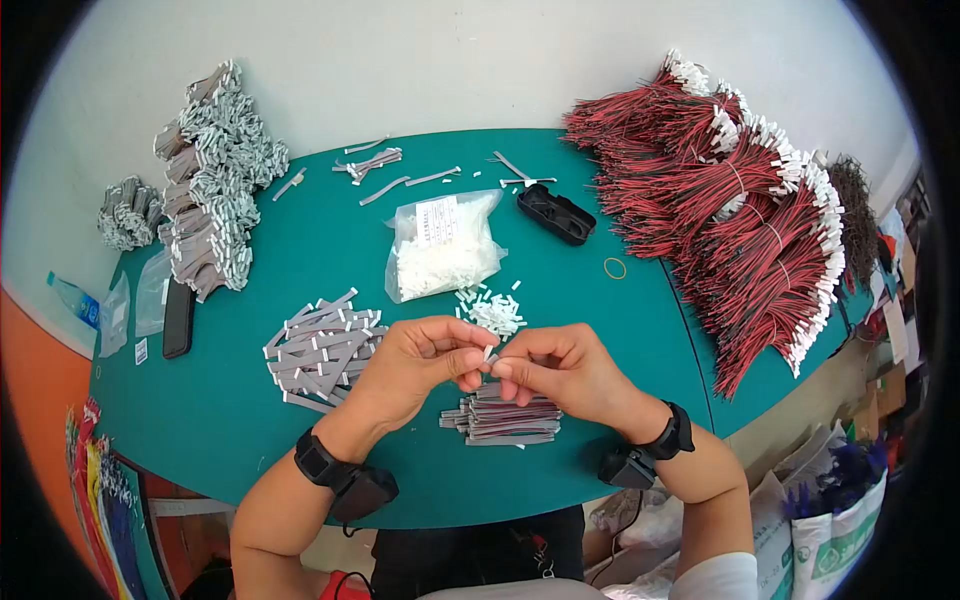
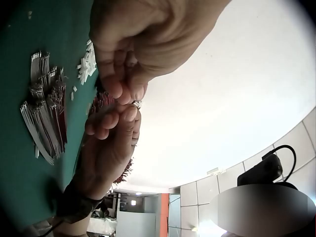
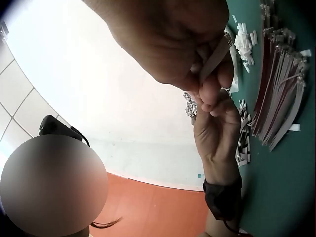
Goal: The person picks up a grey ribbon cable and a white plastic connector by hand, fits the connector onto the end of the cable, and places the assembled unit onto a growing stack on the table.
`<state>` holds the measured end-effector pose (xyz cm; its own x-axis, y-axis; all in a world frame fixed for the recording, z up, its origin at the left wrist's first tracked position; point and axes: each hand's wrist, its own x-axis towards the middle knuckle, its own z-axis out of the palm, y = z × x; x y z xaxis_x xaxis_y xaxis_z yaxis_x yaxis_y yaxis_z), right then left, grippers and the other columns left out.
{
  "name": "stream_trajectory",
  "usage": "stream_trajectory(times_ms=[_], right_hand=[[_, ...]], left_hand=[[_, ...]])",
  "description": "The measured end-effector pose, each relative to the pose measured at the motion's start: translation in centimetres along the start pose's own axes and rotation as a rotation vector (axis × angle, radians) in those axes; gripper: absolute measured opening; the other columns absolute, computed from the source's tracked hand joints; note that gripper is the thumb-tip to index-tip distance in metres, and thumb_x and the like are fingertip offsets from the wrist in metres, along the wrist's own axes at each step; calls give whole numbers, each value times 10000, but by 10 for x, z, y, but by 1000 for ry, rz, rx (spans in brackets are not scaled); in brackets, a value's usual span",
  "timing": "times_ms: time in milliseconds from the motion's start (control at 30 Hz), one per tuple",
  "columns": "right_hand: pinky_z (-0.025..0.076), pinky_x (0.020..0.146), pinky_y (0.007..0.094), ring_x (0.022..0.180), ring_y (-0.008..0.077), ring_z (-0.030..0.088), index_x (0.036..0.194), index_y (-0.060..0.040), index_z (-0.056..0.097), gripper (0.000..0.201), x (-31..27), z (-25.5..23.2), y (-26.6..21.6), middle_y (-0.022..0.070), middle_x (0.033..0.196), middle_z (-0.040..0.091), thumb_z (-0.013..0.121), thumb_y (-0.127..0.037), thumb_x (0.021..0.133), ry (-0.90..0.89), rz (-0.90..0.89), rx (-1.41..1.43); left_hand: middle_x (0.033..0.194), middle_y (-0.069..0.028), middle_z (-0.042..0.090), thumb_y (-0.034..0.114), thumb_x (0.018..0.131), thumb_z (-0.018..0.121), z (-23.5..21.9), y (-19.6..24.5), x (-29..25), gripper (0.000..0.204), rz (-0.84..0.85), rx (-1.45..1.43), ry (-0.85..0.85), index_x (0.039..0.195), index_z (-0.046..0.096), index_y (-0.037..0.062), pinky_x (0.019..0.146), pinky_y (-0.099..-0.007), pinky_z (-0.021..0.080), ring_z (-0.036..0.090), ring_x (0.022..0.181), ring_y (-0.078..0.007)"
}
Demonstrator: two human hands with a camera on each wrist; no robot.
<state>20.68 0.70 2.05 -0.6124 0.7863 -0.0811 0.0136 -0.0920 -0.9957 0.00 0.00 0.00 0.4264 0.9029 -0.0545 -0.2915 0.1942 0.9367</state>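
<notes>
Both hands meet over the table in the head view, fingertips close together. My left hand (image 1: 425,360) pinches a small white connector housing (image 1: 488,352) between thumb and fingers. Thumb and fingers of my right hand (image 1: 565,370) pinch a short grey ribbon cable (image 3: 215,61), whose metal-tipped free end sticks out in the right wrist view. Its other end, at the left fingertips, is mostly hidden by fingers. Beneath the hands lies a stack of grey ribbon cables (image 1: 510,418). Just beyond them is a small heap of white housings (image 1: 495,312).
Left of the hands lie ribbon cables with white ends (image 1: 325,355). A clear bag of white housings (image 1: 445,250) and an open black case (image 1: 556,214) lie farther back. Red-black wire bundles (image 1: 740,220) fill the right; grey cable bundles (image 1: 215,180) and a phone (image 1: 178,318) are left.
</notes>
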Motion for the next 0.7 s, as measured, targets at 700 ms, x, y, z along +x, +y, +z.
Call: stream_trajectory(times_ms=[700], right_hand=[[438, 544, 175, 610, 38, 529, 854, -14, 644, 135, -2, 1, -2, -2, 702, 601, 593, -131, 896, 9, -5, -16]], left_hand=[[826, -52, 640, 66, 856, 619, 4, 4, -3, 190, -56, -26, -3, 1027, 633, -15, 609, -222, 487, 570, 649, -85]])
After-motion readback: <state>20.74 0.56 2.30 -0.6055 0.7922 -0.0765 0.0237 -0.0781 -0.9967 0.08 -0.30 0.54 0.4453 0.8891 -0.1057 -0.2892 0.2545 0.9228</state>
